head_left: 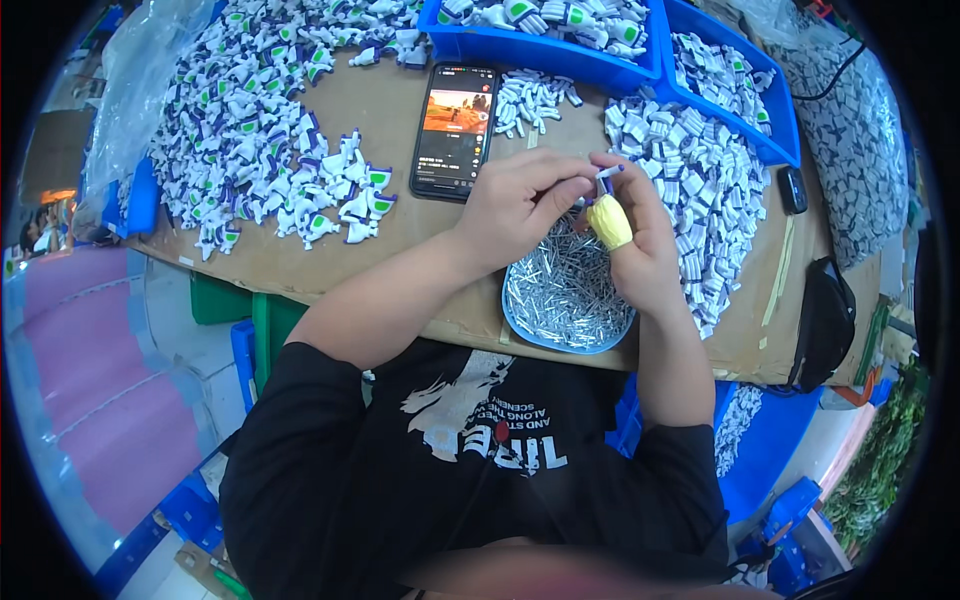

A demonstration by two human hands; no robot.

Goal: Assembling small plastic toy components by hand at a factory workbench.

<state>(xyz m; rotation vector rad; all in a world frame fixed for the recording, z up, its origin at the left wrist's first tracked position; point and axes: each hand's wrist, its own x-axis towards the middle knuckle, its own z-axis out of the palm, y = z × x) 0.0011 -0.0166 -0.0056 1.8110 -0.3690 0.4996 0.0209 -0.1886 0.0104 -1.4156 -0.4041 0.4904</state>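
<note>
At nine to eleven o'clock a broad heap of white, purple and green toy parts (270, 130) spreads over the cardboard-covered table (400, 250), loose and within arm's reach, which suits grabbing by the handful. A phone (455, 130) lies flat at twelve o'clock, screen up and lit, angled so it can be watched while working.

Near the middle the left hand (515, 205) and the right hand (635, 245) meet, fingertips pressed together around a small white and purple piece (608, 173), pinched between both just above a round blue dish of thin metal pins (565, 295). The dish sits directly under the hands at six o'clock of them, so anything dropped likely falls back in. A yellow wrap (609, 222) covers one right finger, probably as padding.

At two o'clock lie a pile of white ribbed parts (700, 180) and blue bins (730, 75).
</note>
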